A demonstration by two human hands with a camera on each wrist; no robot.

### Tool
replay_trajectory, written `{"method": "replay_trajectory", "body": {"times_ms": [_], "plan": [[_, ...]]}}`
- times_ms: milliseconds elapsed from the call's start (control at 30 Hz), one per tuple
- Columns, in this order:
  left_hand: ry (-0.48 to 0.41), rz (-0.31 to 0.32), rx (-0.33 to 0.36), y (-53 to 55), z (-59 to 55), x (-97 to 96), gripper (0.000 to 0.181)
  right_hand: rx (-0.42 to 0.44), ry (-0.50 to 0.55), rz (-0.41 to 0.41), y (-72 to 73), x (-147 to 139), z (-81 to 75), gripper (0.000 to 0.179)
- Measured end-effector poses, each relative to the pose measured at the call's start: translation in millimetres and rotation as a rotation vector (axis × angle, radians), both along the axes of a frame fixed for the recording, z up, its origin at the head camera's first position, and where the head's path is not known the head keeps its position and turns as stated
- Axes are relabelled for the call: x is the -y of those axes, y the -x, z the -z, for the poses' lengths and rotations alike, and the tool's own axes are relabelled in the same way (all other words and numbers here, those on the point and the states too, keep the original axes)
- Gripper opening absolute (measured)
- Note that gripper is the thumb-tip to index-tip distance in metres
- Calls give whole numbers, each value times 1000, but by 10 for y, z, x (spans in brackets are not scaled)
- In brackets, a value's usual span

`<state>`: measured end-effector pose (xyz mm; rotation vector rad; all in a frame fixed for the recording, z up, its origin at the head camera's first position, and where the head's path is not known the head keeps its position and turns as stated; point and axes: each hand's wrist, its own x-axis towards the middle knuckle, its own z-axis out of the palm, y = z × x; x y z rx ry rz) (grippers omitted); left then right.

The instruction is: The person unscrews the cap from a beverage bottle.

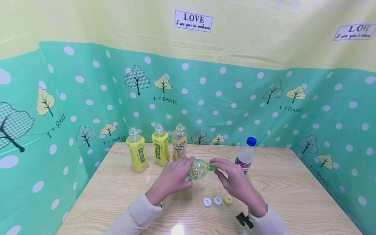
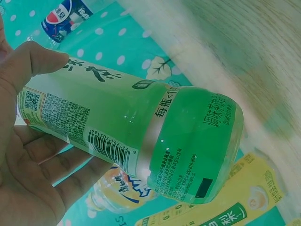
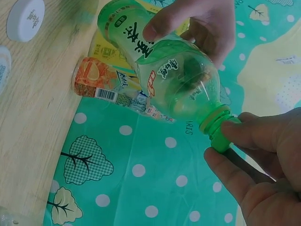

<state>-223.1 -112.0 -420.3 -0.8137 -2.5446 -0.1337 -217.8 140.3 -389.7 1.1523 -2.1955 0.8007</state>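
Observation:
A green-labelled drink bottle point(image 2: 117, 117) is held tilted on its side above the table, its neck toward the right. My left hand point(image 1: 175, 173) grips it round the body, thumb across the label in the left wrist view. At the neck, my right hand point(image 1: 234, 178) pinches the green cap point(image 3: 219, 134) between thumb and fingers. The cap sits on the bottle's mouth. Below the hands, two white caps point(image 1: 207, 202) and a yellow cap point(image 1: 228, 200) lie in a row on the table.
Two yellow-labelled bottles point(image 1: 137, 153) and an orange-labelled bottle point(image 1: 180, 143), all uncapped, stand at the back left. A blue-capped bottle point(image 1: 246, 155) stands behind the right hand. A black clip-like object point(image 1: 244, 220) is by the right sleeve. A patterned curtain point(image 1: 205, 98) surrounds the wooden table point(image 1: 293, 195).

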Motion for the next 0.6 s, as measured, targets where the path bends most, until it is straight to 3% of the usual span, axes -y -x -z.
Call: {"method": "replay_trajectory", "body": {"times_ms": [300, 600], "plan": [[-35, -17, 44, 15, 0, 31, 76, -13, 1, 28, 12, -71, -17, 43], [-104, -28, 61, 63, -5, 20, 80, 61, -89, 86, 25, -233, 43, 41]]}}
